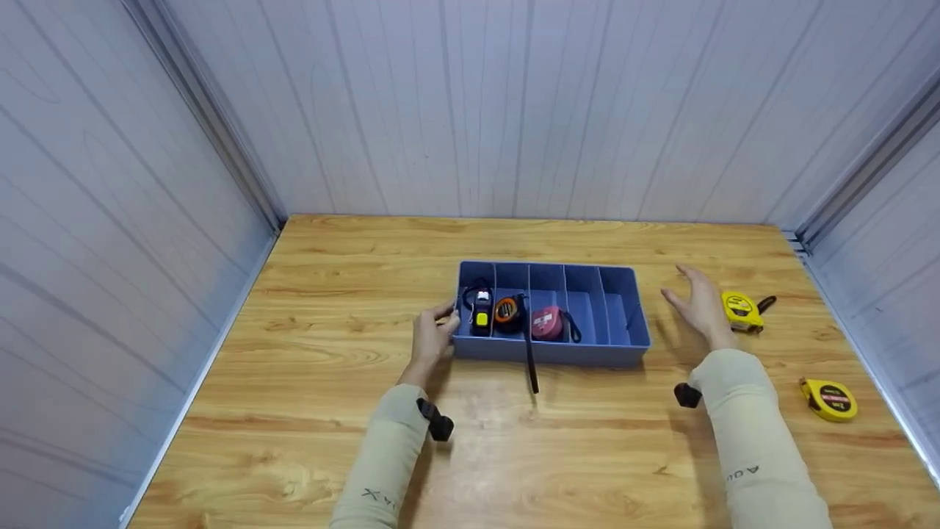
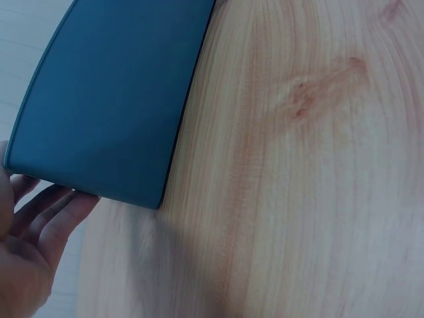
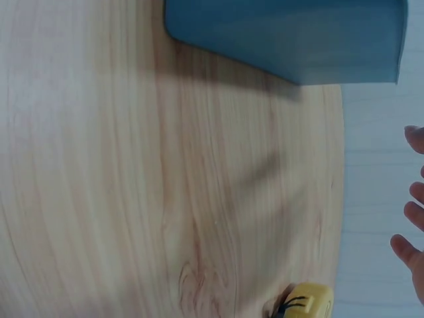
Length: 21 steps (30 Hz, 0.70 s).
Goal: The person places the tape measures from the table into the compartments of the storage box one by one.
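A blue divided storage box (image 1: pixel 552 355) stands on the wooden table, with tape measures in its three left compartments. My left hand (image 1: pixel 432 332) grips the box's left end; in the left wrist view its fingers (image 2: pixel 66 215) lie against the outer end wall, the thumb up by the rim. Off the box's right end, my right hand (image 1: pixel 701 308) is held with fingers spread, nothing in them. Just right of it lies a yellow tape measure (image 1: pixel 742 311) with a black strap. Inside the box are a black-and-yellow tape measure (image 1: pixel 481 312), an orange-and-black one (image 1: pixel 508 311) and a red one (image 1: pixel 546 323).
Another yellow tape measure (image 1: pixel 830 400) lies nearer the table's right edge. A black strap (image 1: pixel 531 364) hangs over the box's front wall. Pale panel walls (image 1: pixel 514 110) enclose the table (image 1: pixel 558 448) at the back and both sides.
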### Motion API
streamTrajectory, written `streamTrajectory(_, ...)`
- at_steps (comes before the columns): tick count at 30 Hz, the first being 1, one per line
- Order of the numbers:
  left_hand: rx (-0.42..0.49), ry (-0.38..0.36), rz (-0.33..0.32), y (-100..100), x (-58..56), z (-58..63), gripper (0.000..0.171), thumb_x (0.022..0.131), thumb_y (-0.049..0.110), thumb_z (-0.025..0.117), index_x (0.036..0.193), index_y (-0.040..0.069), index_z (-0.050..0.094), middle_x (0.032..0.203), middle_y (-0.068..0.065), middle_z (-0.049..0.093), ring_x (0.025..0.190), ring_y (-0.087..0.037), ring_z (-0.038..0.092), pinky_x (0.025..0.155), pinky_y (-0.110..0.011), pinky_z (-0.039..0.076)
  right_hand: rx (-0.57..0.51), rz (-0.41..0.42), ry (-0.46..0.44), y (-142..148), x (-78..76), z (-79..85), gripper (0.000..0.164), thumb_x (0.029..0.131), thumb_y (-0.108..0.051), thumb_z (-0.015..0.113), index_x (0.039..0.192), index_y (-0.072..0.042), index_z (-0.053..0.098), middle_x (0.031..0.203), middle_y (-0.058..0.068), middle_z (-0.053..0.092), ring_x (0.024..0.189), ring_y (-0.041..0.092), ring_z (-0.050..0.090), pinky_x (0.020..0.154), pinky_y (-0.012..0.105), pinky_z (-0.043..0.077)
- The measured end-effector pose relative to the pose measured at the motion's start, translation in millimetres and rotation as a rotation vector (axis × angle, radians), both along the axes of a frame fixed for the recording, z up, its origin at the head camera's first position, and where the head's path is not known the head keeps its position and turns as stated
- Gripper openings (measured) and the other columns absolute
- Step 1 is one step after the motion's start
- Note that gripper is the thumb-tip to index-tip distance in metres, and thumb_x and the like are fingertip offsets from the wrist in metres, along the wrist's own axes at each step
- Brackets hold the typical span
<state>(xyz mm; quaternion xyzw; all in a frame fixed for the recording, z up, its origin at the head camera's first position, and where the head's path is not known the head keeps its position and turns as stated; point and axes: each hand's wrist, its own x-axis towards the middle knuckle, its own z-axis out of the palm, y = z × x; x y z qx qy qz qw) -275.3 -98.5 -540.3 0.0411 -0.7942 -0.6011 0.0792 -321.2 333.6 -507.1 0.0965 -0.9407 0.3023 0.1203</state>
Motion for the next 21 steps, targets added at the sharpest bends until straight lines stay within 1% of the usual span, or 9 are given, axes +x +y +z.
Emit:
streamTrajectory(3,-0.007,0.000,0.007,0.4,0.3,0.1,0.031,0.082,0.005,0.056,0.112,0.003,0.062,0.102,-0.015,0.063,0.082,-0.018,0.059,0.068,-0.025,0.049,0.001,-0.012,-0.007,5.7,1.1,-1.2,0.054,0.084,-0.014,0.060,0.125,0.014,0.038,0.121,0.032,0.042,0.111,0.046,0.036,0.092,0.055,0.028)
streamTrajectory(6,0.018,-0.009,0.002,0.1,0.8,0.0,0.032,0.082,0.006,0.056,0.113,0.002,0.060,0.103,-0.016,0.062,0.082,-0.018,0.059,0.067,-0.026,0.050,0.000,-0.039,-0.031,11.7,2.0,-2.7,0.055,0.085,-0.016,0.059,0.127,0.013,0.036,0.123,0.033,0.040,0.113,0.047,0.034,0.092,0.056,0.027)
streamTrajectory(7,0.033,-0.014,-0.006,1.0,3.8,5.6,0.032,0.083,0.005,0.055,0.114,0.000,0.059,0.105,-0.018,0.061,0.082,-0.020,0.059,0.068,-0.029,0.050,0.000,-0.050,-0.041,13.8,2.5,-3.0,0.056,0.085,-0.017,0.058,0.127,0.013,0.036,0.124,0.033,0.039,0.114,0.047,0.033,0.093,0.056,0.027)
streamTrajectory(11,0.053,-0.013,-0.013,0.9,3.8,5.7,0.032,0.083,0.004,0.055,0.114,-0.001,0.059,0.104,-0.018,0.061,0.081,-0.021,0.060,0.068,-0.030,0.051,-0.005,-0.097,-0.094,21.1,6.0,-3.8,0.059,0.086,-0.018,0.056,0.129,0.013,0.032,0.127,0.034,0.034,0.116,0.048,0.029,0.094,0.057,0.025)
streamTrajectory(13,0.061,-0.009,-0.019,1.0,3.2,5.7,0.032,0.083,0.003,0.054,0.114,-0.002,0.058,0.104,-0.020,0.060,0.082,-0.024,0.060,0.070,-0.034,0.051,-0.010,-0.114,-0.112,23.7,8.0,-4.1,0.060,0.087,-0.019,0.056,0.130,0.013,0.030,0.129,0.035,0.031,0.118,0.048,0.026,0.094,0.057,0.023)
streamTrajectory(14,0.063,-0.006,-0.017,0.2,-0.1,0.2,0.032,0.083,0.003,0.055,0.114,-0.001,0.059,0.103,-0.019,0.061,0.082,-0.024,0.060,0.069,-0.032,0.051,-0.017,-0.122,-0.126,24.7,9.2,-4.0,0.061,0.088,-0.020,0.055,0.132,0.012,0.028,0.130,0.034,0.029,0.118,0.048,0.025,0.095,0.058,0.022)
streamTrajectory(17,0.094,-0.022,-0.023,0.4,-0.1,1.0,0.033,0.084,0.003,0.054,0.116,-0.001,0.057,0.105,-0.021,0.060,0.083,-0.027,0.060,0.069,-0.035,0.051,-0.039,-0.149,-0.166,28.1,12.8,-5.3,0.064,0.089,-0.026,0.052,0.135,0.009,0.024,0.134,0.033,0.024,0.121,0.048,0.020,0.096,0.059,0.019)
streamTrajectory(20,0.091,-0.024,-0.024,0.4,0.6,1.5,0.033,0.084,0.003,0.054,0.116,-0.001,0.057,0.105,-0.021,0.059,0.081,-0.026,0.060,0.066,-0.033,0.051,-0.071,-0.167,-0.204,31.7,17.1,-8.5,0.067,0.090,-0.031,0.049,0.137,0.007,0.020,0.136,0.033,0.019,0.122,0.047,0.017,0.096,0.059,0.018)
streamTrajectory(21,0.074,-0.015,-0.022,0.4,0.9,1.5,0.032,0.084,0.004,0.054,0.115,-0.001,0.058,0.104,-0.020,0.060,0.080,-0.025,0.061,0.065,-0.032,0.051,-0.080,-0.172,-0.212,33.0,18.3,-9.9,0.068,0.090,-0.032,0.048,0.137,0.007,0.020,0.137,0.033,0.018,0.123,0.047,0.016,0.096,0.059,0.018)
